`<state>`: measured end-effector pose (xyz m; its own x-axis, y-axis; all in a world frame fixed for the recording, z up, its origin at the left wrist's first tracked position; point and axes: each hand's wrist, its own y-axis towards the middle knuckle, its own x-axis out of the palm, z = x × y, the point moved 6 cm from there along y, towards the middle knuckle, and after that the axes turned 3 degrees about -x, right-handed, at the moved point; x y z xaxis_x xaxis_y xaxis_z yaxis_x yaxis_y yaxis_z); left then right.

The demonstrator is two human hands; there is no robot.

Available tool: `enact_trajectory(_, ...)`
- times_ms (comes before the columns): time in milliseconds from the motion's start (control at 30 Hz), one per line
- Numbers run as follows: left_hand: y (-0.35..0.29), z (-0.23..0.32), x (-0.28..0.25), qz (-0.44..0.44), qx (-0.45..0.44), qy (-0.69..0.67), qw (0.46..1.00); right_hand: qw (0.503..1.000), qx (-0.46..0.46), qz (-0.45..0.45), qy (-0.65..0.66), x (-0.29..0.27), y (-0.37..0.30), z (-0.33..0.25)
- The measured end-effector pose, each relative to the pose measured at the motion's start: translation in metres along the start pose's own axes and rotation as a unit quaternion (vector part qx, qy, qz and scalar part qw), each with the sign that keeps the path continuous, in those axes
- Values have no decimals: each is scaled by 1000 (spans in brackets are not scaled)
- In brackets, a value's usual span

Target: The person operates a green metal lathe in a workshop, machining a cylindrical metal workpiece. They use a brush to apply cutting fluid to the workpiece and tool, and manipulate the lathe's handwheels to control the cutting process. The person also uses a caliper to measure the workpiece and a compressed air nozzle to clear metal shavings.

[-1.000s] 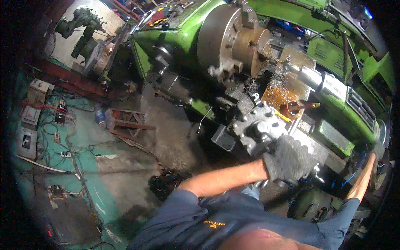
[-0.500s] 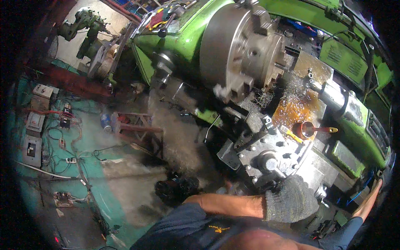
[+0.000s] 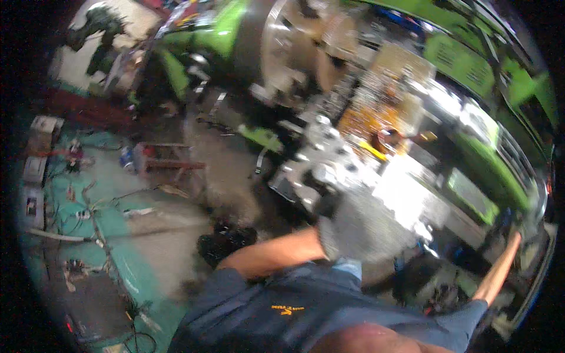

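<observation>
My left hand [image 3: 368, 226], in a grey knitted glove, reaches across to the near side of a lathe's tool post [image 3: 323, 173]. Its fingers are hidden and smeared by motion, so its grip does not show. At the far right my right arm stretches out to the end of the green tailstock [image 3: 494, 162]; the right hand [image 3: 531, 209] is a grey blur there. Beyond the tool post stands the big steel chuck [image 3: 288, 53], its jaws blurred. A small reddish pot [image 3: 388, 140] with a handle sits beside a yellow-handled tool [image 3: 372, 150] on the oily carriage.
Brown oil and metal chips [image 3: 376, 115] cover the plate by the chuck. On the left, a red metal stand [image 3: 170, 159], a blue can [image 3: 126, 157] and electrical boxes with loose cables [image 3: 34, 194] occupy the green floor. A dark object [image 3: 226, 241] lies below my left elbow.
The whole view has shifted, so the lathe and both hands appear higher and further left, with more blur. My left hand stays by the tool post and my right by the tailstock end.
</observation>
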<state>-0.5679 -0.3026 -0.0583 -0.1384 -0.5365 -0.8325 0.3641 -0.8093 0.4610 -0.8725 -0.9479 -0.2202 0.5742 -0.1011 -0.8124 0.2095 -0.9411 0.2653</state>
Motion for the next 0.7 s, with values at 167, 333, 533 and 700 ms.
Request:
enact_trajectory(167, -37, -12, 23, -13, -15, 143, 990, 995, 67, -48, -55, 30, 62, -31)
enact_trajectory(333, -16, -1, 10, 41, -32, 181, 982, 993, -101, 48, -33, 19, 66, -48)
enact_trajectory(533, -33, -21, 26, 24, -157, 282, 946, 966, -164, 25, 197, -46, -24, -121)
enact_trajectory(700, -44, -32, 20, 119, -57, 238, 962, 988, -121, 100, 10, -6, -21, -9)
